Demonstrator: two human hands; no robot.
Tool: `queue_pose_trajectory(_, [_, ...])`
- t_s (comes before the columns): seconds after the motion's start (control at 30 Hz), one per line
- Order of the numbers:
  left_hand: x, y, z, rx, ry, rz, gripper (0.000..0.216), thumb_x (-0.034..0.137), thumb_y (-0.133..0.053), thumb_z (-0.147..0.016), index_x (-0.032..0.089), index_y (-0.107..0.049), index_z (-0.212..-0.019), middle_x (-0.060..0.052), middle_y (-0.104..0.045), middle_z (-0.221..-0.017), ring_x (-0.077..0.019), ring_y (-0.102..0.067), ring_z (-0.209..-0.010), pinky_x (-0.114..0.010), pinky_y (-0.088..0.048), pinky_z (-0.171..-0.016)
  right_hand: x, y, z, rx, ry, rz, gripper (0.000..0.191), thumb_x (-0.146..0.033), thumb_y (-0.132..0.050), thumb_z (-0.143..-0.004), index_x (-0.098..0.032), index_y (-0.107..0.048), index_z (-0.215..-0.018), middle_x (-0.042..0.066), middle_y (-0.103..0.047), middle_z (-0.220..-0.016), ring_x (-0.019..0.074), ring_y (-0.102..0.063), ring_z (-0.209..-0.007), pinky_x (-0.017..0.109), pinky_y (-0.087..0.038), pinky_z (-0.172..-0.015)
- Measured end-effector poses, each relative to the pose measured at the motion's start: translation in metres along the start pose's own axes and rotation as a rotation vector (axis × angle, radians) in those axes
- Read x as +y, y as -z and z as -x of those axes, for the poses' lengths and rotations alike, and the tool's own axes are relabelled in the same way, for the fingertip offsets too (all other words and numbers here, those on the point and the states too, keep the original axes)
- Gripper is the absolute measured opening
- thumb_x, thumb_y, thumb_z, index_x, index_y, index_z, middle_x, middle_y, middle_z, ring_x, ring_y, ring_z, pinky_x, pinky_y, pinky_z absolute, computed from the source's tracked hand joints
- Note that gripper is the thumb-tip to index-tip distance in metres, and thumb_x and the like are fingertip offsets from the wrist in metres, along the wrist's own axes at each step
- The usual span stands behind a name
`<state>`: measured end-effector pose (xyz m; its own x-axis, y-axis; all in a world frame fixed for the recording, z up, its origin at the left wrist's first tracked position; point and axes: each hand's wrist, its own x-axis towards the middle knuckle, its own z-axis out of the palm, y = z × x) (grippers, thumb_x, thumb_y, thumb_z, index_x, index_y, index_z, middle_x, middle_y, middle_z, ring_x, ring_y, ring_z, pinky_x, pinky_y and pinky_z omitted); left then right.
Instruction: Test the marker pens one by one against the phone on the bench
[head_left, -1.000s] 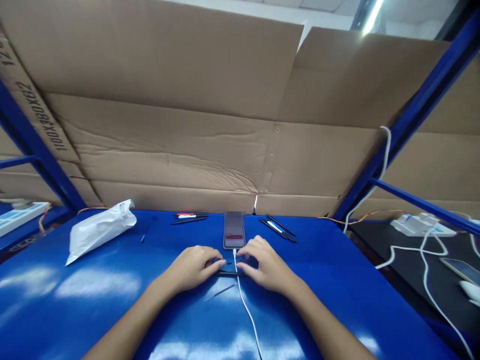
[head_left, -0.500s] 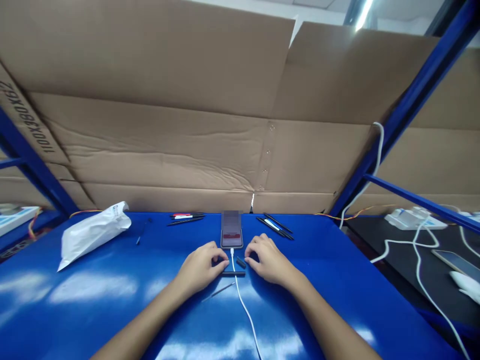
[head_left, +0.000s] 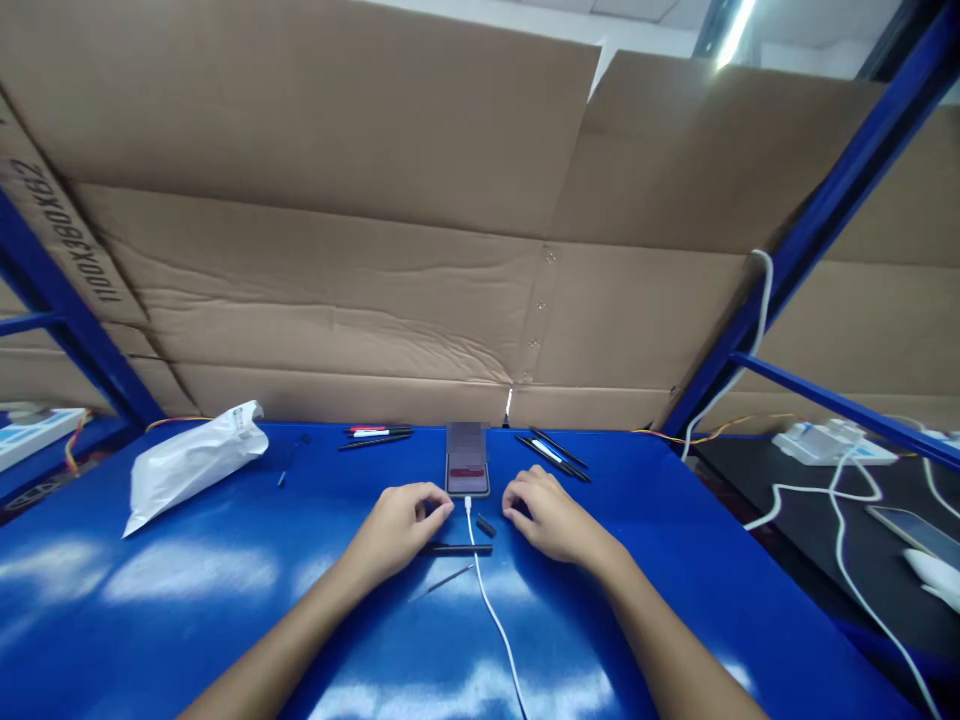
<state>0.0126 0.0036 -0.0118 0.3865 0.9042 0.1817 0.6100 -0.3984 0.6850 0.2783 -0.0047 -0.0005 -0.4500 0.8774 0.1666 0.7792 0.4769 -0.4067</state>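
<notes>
My left hand (head_left: 405,522) rests on the blue table, thumb and forefinger pinched together, nothing visible between them. Just below its fingertips a dark pen barrel (head_left: 474,550) lies crosswise, its left end partly hidden by the hand. My right hand (head_left: 549,515) is curled closed on the other side, with nothing seen in it. Left of its fingertips, and apart from them, is a short black pen cap (head_left: 486,525). A thin pen refill (head_left: 448,579) lies slanted nearer to me. Between the hands a white cable (head_left: 491,607) passes over the barrel to a phone (head_left: 467,475).
Several pens lie behind the hands, one group of pens (head_left: 375,436) at left and another (head_left: 553,455) at right. A white plastic bag (head_left: 191,465) and a thin rod (head_left: 283,470) are farther left. Cardboard (head_left: 337,300) closes off the back; blue frame posts (head_left: 787,280) flank the table.
Both hands have drawn slightly apart. My left fingertips have shifted up and left, showing more of the pen barrel, and my right fingertips have moved away from the cap.
</notes>
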Motion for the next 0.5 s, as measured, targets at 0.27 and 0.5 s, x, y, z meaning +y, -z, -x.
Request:
queue_pose_trajectory(0.27, [0.001, -0.001, 0.0, 0.116, 0.047, 0.193, 0.035, 0.046, -0.064, -0.09, 0.017, -0.077, -0.103, -0.004, -0.077, -0.084, -0.0158, -0.057, -0.06, -0.025, -0.041, -0.058, -0.006, 0.0, -0.005, 0.149, -0.006, -0.196, 0.012, -0.015, -0.061, -0.094, -0.02, -0.069, -0.102, 0.005, -0.07, -0.097, 0.0226, -0.061, -0.095, 0.035, -0.048, -0.085])
queue_pose_trajectory(0.5, [0.006, -0.007, 0.002, 0.084, -0.012, 0.344, 0.032, 0.043, -0.068, -0.087, 0.016, -0.071, -0.104, -0.004, -0.074, -0.086, -0.0125, -0.049, -0.059, -0.024, -0.039, -0.057, -0.026, -0.007, -0.003, 0.164, 0.063, -0.419, 0.008, -0.017, -0.066, -0.093, -0.022, -0.066, -0.1, 0.001, -0.069, -0.093, 0.0177, -0.061, -0.085, 0.03, -0.047, -0.079])
